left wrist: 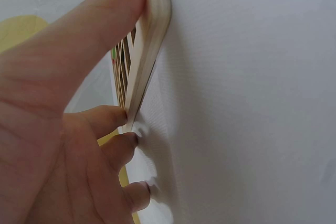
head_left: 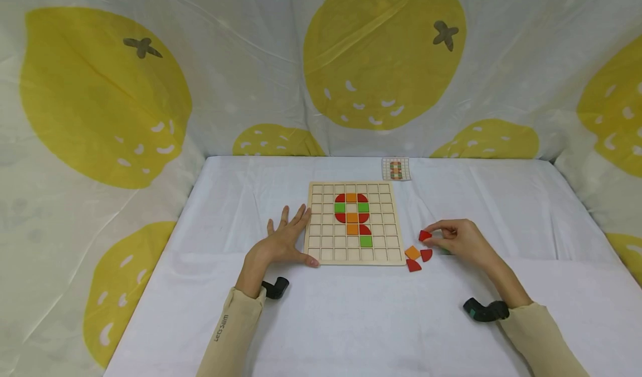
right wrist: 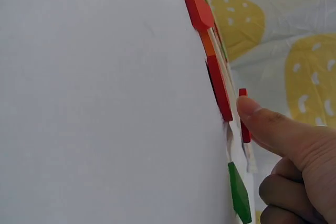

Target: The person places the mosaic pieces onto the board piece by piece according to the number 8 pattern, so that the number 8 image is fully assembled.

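A square wooden grid board (head_left: 386, 226) lies on the white cloth, with red, orange and green tiles set in its middle columns. My left hand (head_left: 283, 243) rests at its left side with fingers spread, thumb at the near left corner. To the right of the board, my right hand (head_left: 463, 240) pinches a red tile (head_left: 424, 236) between thumb and fingers; the right wrist view shows this tile (right wrist: 244, 129) edge-on, raised off the cloth. Below it lie an orange tile (head_left: 413, 252) and two red quarter-round tiles (head_left: 426, 255). A green tile (right wrist: 240, 192) lies near the right hand, mostly hidden in the head view.
A small pattern card (head_left: 396, 169) lies behind the board's far right corner. White cloth (head_left: 361, 321) covers the table, and a lemon-print curtain (head_left: 271, 59) stands around its back and sides. Black wrist mounts (head_left: 485, 310) sit at both cuffs.
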Tool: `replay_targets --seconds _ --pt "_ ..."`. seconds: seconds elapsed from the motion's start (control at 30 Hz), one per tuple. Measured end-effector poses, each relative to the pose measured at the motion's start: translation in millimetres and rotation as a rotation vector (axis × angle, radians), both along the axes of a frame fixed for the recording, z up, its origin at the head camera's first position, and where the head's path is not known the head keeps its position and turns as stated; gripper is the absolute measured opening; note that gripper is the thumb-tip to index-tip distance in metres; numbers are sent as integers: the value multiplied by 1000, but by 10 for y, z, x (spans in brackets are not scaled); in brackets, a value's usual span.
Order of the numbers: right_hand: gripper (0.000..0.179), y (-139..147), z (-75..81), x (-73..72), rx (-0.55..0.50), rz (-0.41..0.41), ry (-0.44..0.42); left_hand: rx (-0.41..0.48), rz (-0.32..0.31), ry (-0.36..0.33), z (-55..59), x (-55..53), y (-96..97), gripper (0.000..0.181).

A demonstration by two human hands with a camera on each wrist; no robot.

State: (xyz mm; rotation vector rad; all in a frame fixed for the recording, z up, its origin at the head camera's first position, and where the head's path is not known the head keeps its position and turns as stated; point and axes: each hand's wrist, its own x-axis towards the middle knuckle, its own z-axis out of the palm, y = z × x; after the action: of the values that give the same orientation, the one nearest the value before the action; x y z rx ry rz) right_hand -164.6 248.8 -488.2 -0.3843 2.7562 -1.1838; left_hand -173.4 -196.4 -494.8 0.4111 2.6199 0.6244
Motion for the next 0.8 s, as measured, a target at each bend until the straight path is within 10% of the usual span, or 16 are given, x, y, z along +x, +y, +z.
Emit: replay_targets --seconds 0.57,0.8 --pt "20 -852 66 155 -86 226 -64 8 10 -19 33 9 9 146" --pt "21 -995 58 139 -56 261 -31 52 17 -31 262 98 55 142"
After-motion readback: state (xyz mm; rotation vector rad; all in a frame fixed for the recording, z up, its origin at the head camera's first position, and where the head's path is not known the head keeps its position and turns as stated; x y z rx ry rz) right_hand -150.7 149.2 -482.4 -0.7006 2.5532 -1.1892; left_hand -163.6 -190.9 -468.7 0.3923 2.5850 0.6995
